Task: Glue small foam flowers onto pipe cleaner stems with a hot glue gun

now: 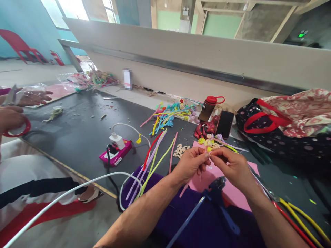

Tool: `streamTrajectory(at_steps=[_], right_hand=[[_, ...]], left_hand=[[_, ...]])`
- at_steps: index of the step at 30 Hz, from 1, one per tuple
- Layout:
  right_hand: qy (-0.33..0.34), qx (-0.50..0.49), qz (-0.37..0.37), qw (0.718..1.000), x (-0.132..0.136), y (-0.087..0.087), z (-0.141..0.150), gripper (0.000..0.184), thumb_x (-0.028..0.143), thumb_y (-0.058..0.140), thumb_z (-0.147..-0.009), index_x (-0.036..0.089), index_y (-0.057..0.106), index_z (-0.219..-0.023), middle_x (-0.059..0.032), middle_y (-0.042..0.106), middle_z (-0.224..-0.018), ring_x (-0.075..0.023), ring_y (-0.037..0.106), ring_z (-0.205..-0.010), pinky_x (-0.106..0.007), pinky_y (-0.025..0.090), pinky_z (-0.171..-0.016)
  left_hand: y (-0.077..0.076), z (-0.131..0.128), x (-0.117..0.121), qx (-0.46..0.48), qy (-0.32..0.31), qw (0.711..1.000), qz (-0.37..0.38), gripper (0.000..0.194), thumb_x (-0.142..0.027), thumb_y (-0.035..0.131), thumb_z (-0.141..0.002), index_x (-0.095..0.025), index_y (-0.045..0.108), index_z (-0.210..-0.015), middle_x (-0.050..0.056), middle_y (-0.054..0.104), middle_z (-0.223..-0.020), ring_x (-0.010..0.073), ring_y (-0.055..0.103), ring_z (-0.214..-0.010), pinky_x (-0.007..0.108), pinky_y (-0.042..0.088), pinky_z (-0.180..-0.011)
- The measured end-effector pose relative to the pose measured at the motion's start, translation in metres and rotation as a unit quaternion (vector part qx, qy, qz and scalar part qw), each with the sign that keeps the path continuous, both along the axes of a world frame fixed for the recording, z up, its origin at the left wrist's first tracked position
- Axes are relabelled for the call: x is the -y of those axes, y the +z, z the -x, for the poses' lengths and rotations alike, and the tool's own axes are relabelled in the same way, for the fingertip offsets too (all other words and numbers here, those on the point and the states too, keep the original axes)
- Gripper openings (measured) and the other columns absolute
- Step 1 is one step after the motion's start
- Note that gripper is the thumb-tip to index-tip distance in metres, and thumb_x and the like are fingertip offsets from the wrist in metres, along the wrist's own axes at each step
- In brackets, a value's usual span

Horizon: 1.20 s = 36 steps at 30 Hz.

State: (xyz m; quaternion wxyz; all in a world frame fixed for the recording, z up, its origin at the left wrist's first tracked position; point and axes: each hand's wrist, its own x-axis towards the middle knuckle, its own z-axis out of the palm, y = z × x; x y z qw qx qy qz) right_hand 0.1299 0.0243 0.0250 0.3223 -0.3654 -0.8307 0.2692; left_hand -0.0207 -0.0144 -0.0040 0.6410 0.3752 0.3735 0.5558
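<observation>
nearest, a purple cloth point(165, 215) spread beneath the forearms, perhaps to catch scraps. a dark blue glue gun point(217, 187) lay between the forearms, partly over a pink sheet point(234, 189), presumably so that either hand could reach it. a yellow-handled tool point(297, 210) rested by the right forearm, out of the way.

just beyond, the left hand point(192, 161) and the right hand point(232, 164) met above the sheet, thumbs and fingertips pinched together on a small pale piece point(206, 150); such a fine grip from both sides seemed meant to steady it. its exact shape could not be told. the fluffy flower heads point(219, 142) lay right behind the fingertips.

to the left, loose fuzzy stems point(156, 162) ran from the table point(85, 120) onto the cloth, likely laid that way for easy picking, with pale chips point(180, 150) between them and the hands. a magenta power block point(116, 154) stood clear, its cables looping aside.

farther off were a dark phone point(224, 124), a red-lidded bottle point(207, 108) and a heap of colourful stems point(170, 115); at far left, a co-worker's hand point(11, 119) held red-handled scissors point(19, 129).
</observation>
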Motion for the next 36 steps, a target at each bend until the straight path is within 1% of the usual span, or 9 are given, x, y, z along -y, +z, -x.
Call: streamTrajectory(at_steps=[2, 5, 7, 10, 15, 22, 25, 32, 36], right_hand=[[0.005, -0.024, 0.074, 0.997, -0.002, -0.001, -0.001, 0.014, 0.030, 0.055, -0.079, 0.018, 0.061, -0.077, -0.0007, 0.060, -0.068, -0.0132, 0.054, -0.059, -0.025, 0.040, -0.053], [0.017, -0.078, 0.185, 0.979, -0.005, -0.004, 0.000, 0.013, 0.028, 0.057, -0.077, 0.017, 0.058, -0.071, 0.0019, 0.056, -0.061, -0.0105, 0.050, -0.052, -0.023, 0.039, -0.048], [0.020, -0.107, 0.232, 0.967, -0.008, -0.007, 0.000, 0.013, 0.028, 0.059, -0.076, 0.017, 0.057, -0.069, 0.0026, 0.054, -0.059, -0.0094, 0.049, -0.050, -0.022, 0.037, -0.046], [0.027, -0.129, 0.271, 0.953, -0.010, -0.012, 0.000, 0.014, 0.029, 0.061, -0.075, 0.016, 0.057, -0.070, 0.0023, 0.054, -0.059, -0.0088, 0.047, -0.049, -0.021, 0.036, -0.044], [0.043, -0.165, 0.309, 0.936, -0.011, -0.015, -0.001, 0.017, 0.030, 0.063, -0.074, 0.016, 0.056, -0.069, 0.0028, 0.054, -0.057, -0.0074, 0.046, -0.047, -0.020, 0.034, -0.043], [0.049, -0.184, 0.315, 0.930, -0.009, -0.010, 0.001, 0.015, 0.028, 0.064, -0.073, 0.016, 0.056, -0.068, 0.0035, 0.054, -0.056, -0.0077, 0.047, -0.046, -0.020, 0.034, -0.043], [0.061, -0.197, 0.327, 0.922, -0.010, -0.008, 0.002, 0.014, 0.027, 0.064, -0.072, 0.016, 0.056, -0.067, 0.0035, 0.054, -0.056, -0.0077, 0.046, -0.046, -0.020, 0.032, -0.042], [0.079, -0.216, 0.344, 0.910, -0.012, -0.007, 0.001, 0.008, 0.019, 0.060, -0.072, 0.015, 0.057, -0.067, 0.0032, 0.056, -0.056, -0.0065, 0.047, -0.046, -0.019, 0.032, -0.042], [0.083, -0.224, 0.364, 0.900, -0.014, -0.009, 0.001, 0.008, 0.020, 0.061, -0.071, 0.015, 0.057, -0.066, 0.0035, 0.055, -0.052, -0.0062, 0.047, -0.043, -0.017, 0.031, -0.040]], left_hand=[[0.000, -0.001, 0.001, -0.018, 0.013, 1.000, -0.013, 0.025, -0.037, 0.060, -0.074, -0.014, 0.050, -0.072, -0.001, 0.057, -0.063, 0.0030, 0.044, -0.040, 0.014, 0.029, -0.033], [-0.001, -0.001, 0.000, -0.037, 0.016, 0.999, -0.024, 0.025, -0.038, 0.059, -0.074, -0.014, 0.051, -0.074, -0.001, 0.057, -0.063, 0.0029, 0.044, -0.041, 0.014, 0.028, -0.033], [-0.002, -0.001, 0.000, -0.040, 0.010, 0.999, -0.026, 0.026, -0.039, 0.059, -0.074, -0.014, 0.052, -0.075, -0.001, 0.057, -0.063, 0.0029, 0.044, -0.041, 0.014, 0.027, -0.033], [-0.003, 0.000, 0.000, -0.037, 0.004, 0.999, -0.021, 0.028, -0.041, 0.060, -0.073, -0.014, 0.053, -0.075, -0.001, 0.058, -0.063, 0.0025, 0.043, -0.041, 0.015, 0.025, -0.034], [-0.002, 0.000, 0.000, -0.020, 0.001, 1.000, -0.009, 0.029, -0.043, 0.062, -0.070, -0.015, 0.053, -0.074, -0.002, 0.058, -0.062, 0.0014, 0.039, -0.039, 0.016, 0.017, -0.035], [0.002, 0.002, -0.001, 0.006, -0.023, 1.000, 0.009, 0.027, -0.039, 0.064, -0.069, -0.015, 0.052, -0.072, -0.002, 0.058, -0.062, 0.0012, 0.040, -0.039, 0.016, 0.016, -0.035], [0.002, 0.002, -0.002, 0.009, -0.016, 1.000, 0.010, 0.027, -0.038, 0.063, -0.070, -0.015, 0.051, -0.071, -0.003, 0.057, -0.059, 0.0008, 0.038, -0.037, 0.016, 0.014, -0.033], [0.003, 0.002, -0.004, -0.001, -0.025, 1.000, 0.018, 0.025, -0.036, 0.063, -0.071, -0.014, 0.052, -0.071, -0.003, 0.057, -0.059, 0.0000, 0.038, -0.037, 0.014, 0.016, -0.032], [0.002, 0.003, -0.004, -0.003, -0.031, 0.999, 0.018, 0.023, -0.034, 0.063, -0.072, -0.015, 0.052, -0.072, -0.002, 0.058, -0.060, 0.0002, 0.040, -0.038, 0.013, 0.016, -0.032]])
